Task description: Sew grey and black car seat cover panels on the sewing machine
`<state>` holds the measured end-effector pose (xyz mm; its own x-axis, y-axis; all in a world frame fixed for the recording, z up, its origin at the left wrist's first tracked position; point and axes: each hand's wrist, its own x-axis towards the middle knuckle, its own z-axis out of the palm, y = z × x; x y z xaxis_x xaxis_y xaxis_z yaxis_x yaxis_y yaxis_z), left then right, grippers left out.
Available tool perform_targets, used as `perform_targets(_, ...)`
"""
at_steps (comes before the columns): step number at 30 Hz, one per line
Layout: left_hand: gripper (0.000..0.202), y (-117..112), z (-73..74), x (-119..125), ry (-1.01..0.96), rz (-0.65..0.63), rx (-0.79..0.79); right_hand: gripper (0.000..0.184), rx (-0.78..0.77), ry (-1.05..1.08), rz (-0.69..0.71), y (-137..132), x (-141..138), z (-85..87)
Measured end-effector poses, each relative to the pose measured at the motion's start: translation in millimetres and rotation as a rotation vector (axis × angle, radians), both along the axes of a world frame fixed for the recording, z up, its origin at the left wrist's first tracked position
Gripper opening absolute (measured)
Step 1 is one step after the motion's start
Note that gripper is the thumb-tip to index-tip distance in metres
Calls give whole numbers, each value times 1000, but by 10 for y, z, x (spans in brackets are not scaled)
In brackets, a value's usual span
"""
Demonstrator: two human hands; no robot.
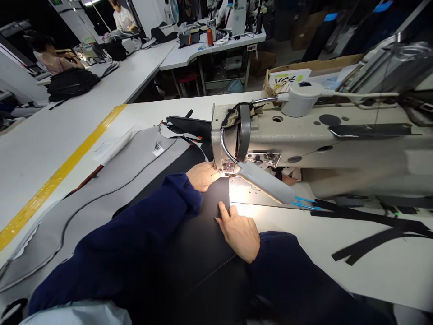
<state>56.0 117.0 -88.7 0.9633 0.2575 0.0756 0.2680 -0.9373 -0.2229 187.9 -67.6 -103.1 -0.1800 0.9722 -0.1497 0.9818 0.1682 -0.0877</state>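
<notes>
On black fabric (pixel 203 243), both flat hands' grip (pixel 241 232).

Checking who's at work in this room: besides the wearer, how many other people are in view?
2. One person sits at the far left by a black bag; another person stands at the top left behind the long table. Others may be hidden behind machines.

A small lamp (pixel 267 180) on the sewing machine (pixel 304 135) threw hard glare onto the counter (pixel 246 198) beneath it; the room behind stayed dim, and the edges bent and blurred.
</notes>
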Motion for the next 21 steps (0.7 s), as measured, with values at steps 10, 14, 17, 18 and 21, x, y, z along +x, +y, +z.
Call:
perform_targets(10,25,-124,-52,195,152,72,-87,43,3,28,25,63,51,-41)
perform_targets(14,20,-284,-141,242,49,200,-117,43,-18,34,46,89,82,-55)
perform_targets(17,22,-408,-213,285,-21,293,-140,43,-40,35,62,121,112,-55)
perform_targets(18,22,-446,-233,302,-33,329,-141,43,-43,37,62,134,125,-51)
perform_targets(21,20,-545,-271,363,-39,423,-146,41,-39,52,59,177,166,-29)
